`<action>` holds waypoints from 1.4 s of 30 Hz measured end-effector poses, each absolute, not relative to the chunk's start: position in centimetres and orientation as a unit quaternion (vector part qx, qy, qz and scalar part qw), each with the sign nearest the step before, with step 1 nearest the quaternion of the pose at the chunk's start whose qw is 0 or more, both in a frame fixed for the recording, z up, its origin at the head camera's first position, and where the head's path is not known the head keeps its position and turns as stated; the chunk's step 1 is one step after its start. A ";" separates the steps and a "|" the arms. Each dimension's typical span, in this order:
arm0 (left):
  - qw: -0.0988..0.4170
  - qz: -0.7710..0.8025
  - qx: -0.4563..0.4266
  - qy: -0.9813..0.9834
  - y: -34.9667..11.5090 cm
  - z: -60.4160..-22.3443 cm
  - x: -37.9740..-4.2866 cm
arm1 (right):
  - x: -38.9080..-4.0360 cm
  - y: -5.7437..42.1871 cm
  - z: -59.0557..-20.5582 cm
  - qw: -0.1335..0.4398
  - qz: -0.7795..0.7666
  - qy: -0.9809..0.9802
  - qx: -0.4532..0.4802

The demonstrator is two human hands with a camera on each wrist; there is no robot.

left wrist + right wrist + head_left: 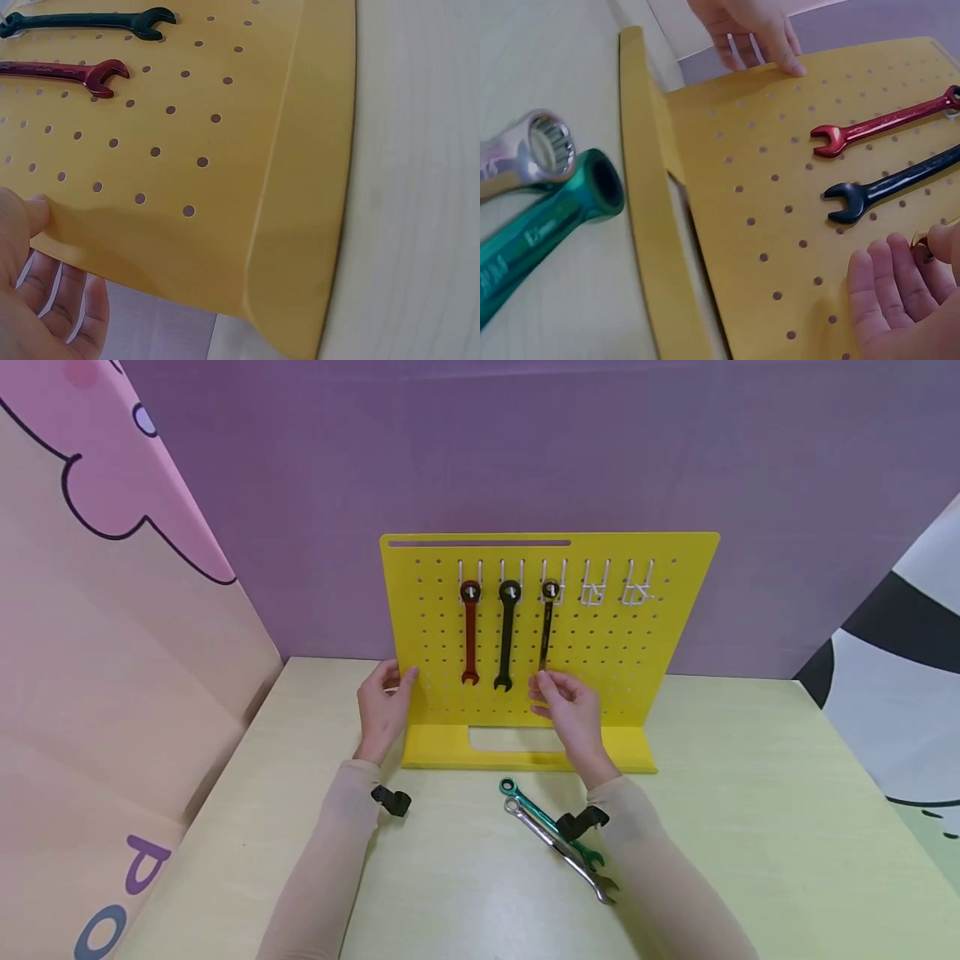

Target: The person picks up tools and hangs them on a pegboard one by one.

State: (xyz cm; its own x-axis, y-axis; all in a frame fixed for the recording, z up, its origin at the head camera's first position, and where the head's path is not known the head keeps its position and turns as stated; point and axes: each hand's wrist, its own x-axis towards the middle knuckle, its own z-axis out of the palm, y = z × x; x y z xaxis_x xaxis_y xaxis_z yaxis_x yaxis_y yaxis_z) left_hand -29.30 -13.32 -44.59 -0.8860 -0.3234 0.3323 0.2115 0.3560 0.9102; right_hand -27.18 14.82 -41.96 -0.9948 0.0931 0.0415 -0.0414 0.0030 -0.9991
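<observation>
The left grip [384,706] clasps the yellow pegboard [581,640]; just right of frame centre, the right grip [573,710] pinches the glossy wrench [547,627] low — likely stiff, slick, weighty metal, steadiest held mid-shank.

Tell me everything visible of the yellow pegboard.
The yellow pegboard stands upright on the table, its painted-looking panel dotted with round holes, a long slot near the top. Its flat base has an oblong cutout. Five white hooks cross it; wrenches sit at the left three. The left hand grips its left edge, thumb in front; whether the right hand touches is unclear.
</observation>
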 end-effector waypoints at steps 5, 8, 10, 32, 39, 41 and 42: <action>0.238 -0.565 0.034 -0.789 -13.3 -44.6 -29.4 | -27.2 14.9 -42.4 0.040 0.708 -0.705 -0.031; 0.238 -0.565 0.035 -0.789 -13.3 -44.7 -29.4 | -27.4 14.8 -42.5 0.039 0.708 -0.704 -0.038; 0.238 -0.567 0.036 -0.788 -13.3 -44.6 -29.4 | -27.5 14.8 -42.4 0.039 0.709 -0.703 -0.042; 0.240 -0.563 0.034 -0.790 -13.4 -44.8 -29.4 | -28.0 14.6 -42.6 0.017 0.703 -0.708 -0.069; 0.239 -0.567 0.031 -0.788 -13.4 -44.8 -29.5 | -27.7 14.6 -42.6 0.003 0.701 -0.709 -0.076; 0.238 -0.568 0.031 -0.787 -13.4 -44.8 -29.5 | -27.7 14.7 -42.6 0.002 0.701 -0.710 -0.075; 0.238 -0.568 0.032 -0.787 -13.4 -44.7 -29.4 | -27.6 14.7 -42.6 0.001 0.700 -0.710 -0.074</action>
State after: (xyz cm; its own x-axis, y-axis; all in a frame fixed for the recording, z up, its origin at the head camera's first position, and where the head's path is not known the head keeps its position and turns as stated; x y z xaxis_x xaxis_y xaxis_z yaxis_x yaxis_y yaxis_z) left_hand -29.45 -13.39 -44.74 -0.8850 -0.3203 0.3380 0.2198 0.3526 0.9096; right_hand -27.65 14.71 -42.60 -0.9890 0.1065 -0.1029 0.1044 0.0088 -0.9945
